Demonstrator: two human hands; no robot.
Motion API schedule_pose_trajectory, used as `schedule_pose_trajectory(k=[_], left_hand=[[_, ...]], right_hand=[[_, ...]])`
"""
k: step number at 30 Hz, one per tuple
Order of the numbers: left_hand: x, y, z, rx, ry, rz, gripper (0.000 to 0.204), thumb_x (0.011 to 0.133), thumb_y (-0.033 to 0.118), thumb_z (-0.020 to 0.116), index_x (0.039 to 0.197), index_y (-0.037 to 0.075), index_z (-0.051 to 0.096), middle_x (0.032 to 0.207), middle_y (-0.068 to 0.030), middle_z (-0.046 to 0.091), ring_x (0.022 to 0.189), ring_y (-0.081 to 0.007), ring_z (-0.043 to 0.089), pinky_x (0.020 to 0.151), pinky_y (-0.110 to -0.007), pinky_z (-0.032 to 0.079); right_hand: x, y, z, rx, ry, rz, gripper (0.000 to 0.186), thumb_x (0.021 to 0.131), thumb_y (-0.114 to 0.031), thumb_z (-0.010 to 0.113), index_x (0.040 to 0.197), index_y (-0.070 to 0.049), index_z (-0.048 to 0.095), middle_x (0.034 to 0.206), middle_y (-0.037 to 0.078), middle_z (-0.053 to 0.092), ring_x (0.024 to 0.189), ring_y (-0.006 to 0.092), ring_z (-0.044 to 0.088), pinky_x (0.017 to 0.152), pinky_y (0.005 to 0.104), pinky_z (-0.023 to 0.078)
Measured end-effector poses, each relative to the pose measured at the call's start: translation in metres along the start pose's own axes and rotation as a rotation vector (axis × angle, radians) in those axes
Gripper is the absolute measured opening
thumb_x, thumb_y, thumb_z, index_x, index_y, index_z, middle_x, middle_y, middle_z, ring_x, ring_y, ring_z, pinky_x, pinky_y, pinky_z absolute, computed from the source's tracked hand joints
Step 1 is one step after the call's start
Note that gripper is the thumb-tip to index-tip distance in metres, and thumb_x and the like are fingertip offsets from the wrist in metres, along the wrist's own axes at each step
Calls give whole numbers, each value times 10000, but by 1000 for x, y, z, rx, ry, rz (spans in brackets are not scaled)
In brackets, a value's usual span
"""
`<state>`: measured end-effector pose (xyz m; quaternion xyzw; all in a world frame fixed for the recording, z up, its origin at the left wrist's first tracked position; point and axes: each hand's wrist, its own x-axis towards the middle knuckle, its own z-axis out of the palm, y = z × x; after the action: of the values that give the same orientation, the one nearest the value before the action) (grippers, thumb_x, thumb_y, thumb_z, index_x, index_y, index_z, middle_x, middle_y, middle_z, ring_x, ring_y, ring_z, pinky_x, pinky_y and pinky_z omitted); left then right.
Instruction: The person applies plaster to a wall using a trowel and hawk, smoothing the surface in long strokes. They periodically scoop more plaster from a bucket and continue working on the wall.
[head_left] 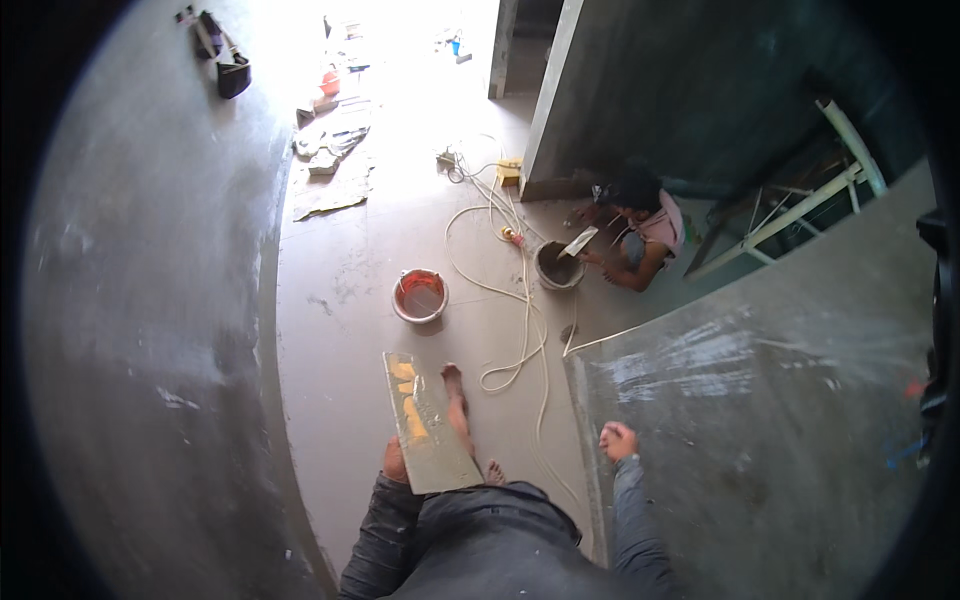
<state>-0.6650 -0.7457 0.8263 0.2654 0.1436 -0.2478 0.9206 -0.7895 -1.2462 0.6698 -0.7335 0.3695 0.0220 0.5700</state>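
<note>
Left grip (396, 462) clasping board (436, 446) edge, right grip (618, 441) curled, contents unclear, near wall (720, 480), floor (345, 400) between board and bucket (421, 319)

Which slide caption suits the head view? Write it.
Left hand holding a smeared board; orange-lined bucket and white cable on the floor.

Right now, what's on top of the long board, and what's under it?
On the board, yellow-orange patches and a pale smear show. The left grip appears at the board's left edge; the underside and whatever lies beneath are covered.
</note>
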Motion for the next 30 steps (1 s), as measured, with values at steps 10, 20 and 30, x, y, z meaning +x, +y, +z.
schedule_pose_trajectory(k=[10,20,30], left_hand=[[254,130,82,207,277,-220,374,1053,206,407,1219,-46,627,1095,-168,723,935,-259,722,834,-394,606],[454,141,106,166,466,26,292,1038,131,504,1159,-71,677,1060,-151,737,873,-241,734,779,-375,620],[645,14,35,488,661,-254,251,1029,66,526,1161,-75,687,1033,-131,737,840,-216,723,745,-345,610]], right_hand=[[95,-120,129,112,-222,393,258,958,-140,700,1185,-17,681,903,47,710,722,118,663,609,271,543],[303,-126,192,-177,-348,386,257,880,-203,771,1077,-39,743,873,73,752,802,178,711,757,339,569],[707,-97,303,-618,-194,184,412,851,-287,723,1190,-53,710,1136,234,725,1078,411,684,949,468,540]])
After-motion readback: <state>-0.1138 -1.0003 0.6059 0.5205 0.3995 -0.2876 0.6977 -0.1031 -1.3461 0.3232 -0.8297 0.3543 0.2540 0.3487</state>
